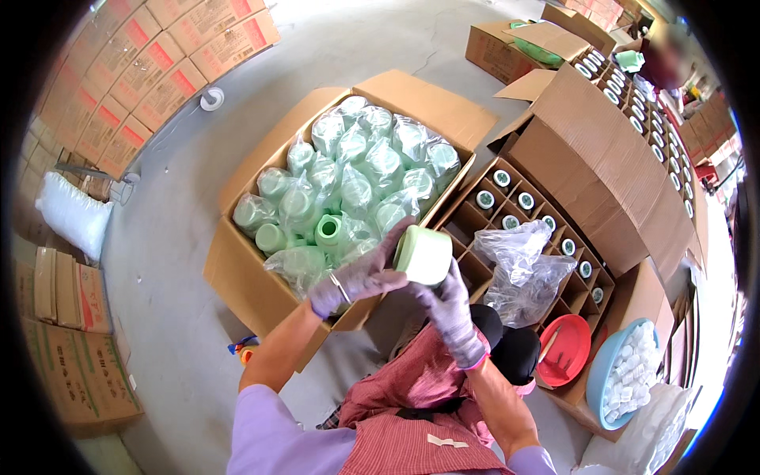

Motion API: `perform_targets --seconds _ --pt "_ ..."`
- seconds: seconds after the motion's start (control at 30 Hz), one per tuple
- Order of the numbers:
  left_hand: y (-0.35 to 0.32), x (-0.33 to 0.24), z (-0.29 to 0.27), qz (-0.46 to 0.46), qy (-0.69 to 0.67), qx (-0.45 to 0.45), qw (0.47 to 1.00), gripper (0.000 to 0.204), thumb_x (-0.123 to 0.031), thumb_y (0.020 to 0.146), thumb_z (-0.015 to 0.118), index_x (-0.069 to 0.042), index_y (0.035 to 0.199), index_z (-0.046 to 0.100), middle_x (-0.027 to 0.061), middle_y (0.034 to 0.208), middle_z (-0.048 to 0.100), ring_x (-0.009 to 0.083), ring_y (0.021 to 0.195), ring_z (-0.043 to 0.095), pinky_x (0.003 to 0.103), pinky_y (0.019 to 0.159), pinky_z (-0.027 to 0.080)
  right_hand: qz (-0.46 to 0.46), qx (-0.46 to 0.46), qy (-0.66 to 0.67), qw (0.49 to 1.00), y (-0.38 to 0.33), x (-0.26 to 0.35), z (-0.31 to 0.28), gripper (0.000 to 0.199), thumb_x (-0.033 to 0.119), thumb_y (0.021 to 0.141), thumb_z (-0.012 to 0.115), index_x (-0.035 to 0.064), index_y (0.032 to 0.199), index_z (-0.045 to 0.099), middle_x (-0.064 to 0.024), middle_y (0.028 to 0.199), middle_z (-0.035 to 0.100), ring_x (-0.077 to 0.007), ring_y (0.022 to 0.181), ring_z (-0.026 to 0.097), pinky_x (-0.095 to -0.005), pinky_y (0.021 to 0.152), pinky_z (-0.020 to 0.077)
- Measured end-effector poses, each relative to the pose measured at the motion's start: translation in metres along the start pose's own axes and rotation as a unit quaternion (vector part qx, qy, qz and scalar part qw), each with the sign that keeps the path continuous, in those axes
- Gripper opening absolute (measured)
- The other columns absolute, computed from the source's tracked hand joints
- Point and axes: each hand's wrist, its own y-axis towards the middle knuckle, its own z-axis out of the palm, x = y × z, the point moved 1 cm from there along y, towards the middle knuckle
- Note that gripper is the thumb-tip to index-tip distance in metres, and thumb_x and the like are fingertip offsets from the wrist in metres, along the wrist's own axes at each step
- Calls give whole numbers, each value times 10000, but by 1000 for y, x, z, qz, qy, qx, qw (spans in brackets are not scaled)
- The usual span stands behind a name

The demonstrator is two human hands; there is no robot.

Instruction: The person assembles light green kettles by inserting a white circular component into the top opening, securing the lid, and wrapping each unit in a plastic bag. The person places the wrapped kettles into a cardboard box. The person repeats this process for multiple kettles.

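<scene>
A pale green square-sided bottle is held between my two gloved hands, its flat base turned up toward me. My left hand grips its left side with thumb and fingers. Fingers of my right hand close on its lower right side. Just beyond my hands, an open cardboard box is filled with similar green bottles, most in clear plastic bags. Two bottles near its front are unbagged, one showing its open mouth.
On the right, a divided carton holds white-capped bottles and crumpled plastic bags. Nearby are a red bowl and a blue basin of white caps. Stacked cartons stand far left. A person is at the far right.
</scene>
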Motion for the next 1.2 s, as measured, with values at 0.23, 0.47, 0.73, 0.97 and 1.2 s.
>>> perform_targets --seconds 0.23,0.47,0.73,0.97,1.2 --pt "-8 132 -256 -231 534 -392 712 400 -385 904 460 -67 1028 669 253 1064 644 433 1013 603 508 859 472 -82 -272 -327 901 -88 42 -151 264 20 838 676 5 1102 670 -95 1179 560 -218 1105 555 -324 929 450" --pt "-20 218 -312 -319 485 -326 746 801 -657 938 311 41 1157 638 294 1184 617 453 1127 576 516 908 444 66 -490 -438 751 -223 21 -282 274 159 919 612 28 1159 635 -159 1261 540 -279 1153 538 -355 915 457" --pt "26 -8 -149 -272 692 -312 591 900 -775 847 412 75 948 691 293 997 662 451 945 632 533 825 469 219 -388 -664 601 -278 -43 -366 271 219 794 693 57 1003 632 -148 1187 587 -368 1133 518 -493 963 423" --pt "-22 -128 -16 -5 808 -259 529 468 -352 886 654 85 1052 643 204 1414 450 361 1265 444 448 1020 398 356 -253 -753 492 -211 -54 -402 272 286 866 598 151 1097 643 -99 1252 564 -283 1238 480 -545 994 388" --pt "-29 -183 73 201 633 -81 743 413 -244 961 576 107 1180 582 200 1478 395 325 1339 409 426 1100 358 335 -220 -602 691 -180 -101 -375 309 178 900 520 34 1161 600 -222 1050 668 -391 903 692 -452 784 563"
